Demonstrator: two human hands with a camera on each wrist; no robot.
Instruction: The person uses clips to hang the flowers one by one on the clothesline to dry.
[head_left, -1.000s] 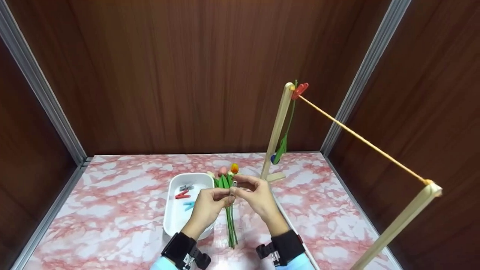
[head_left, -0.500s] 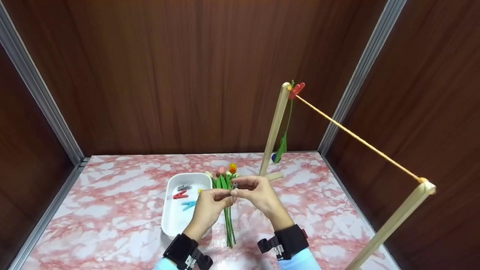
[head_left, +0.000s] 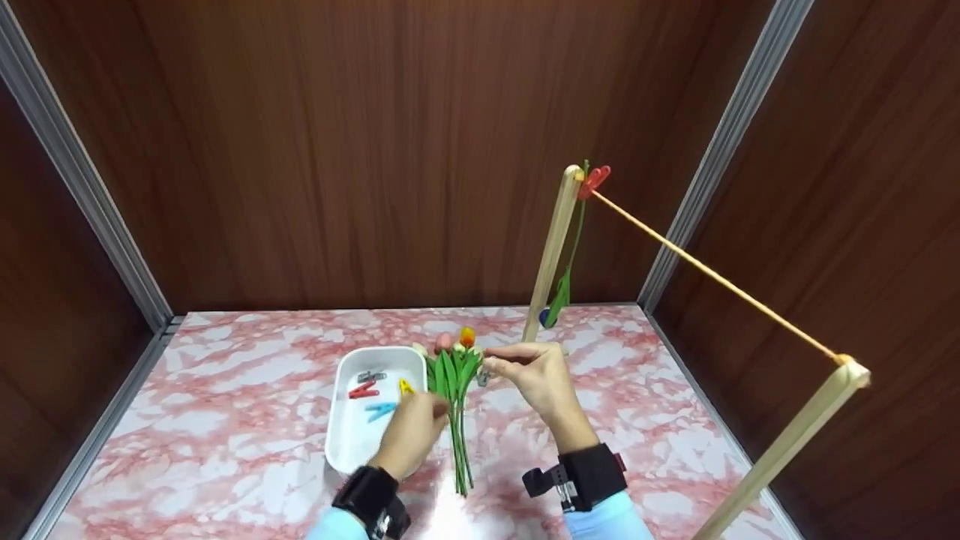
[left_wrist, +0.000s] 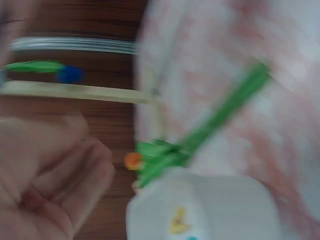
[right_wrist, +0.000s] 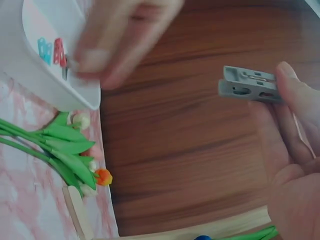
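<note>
Just right of centre in the head view, our right hand [head_left: 541,381] pinches the grey clip [right_wrist: 250,85]; our left hand [head_left: 412,427], lower centre, is loosely curled, holding nothing we can see. It seems light, stiff, springy, best squeezed at the handle end.

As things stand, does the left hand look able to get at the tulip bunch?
Probably yes: the left hand appears to hold nothing and is close beside the tulip bunch, with nothing visible in between. The right hand, pinching a grey clothespin, is on the other side.
</note>
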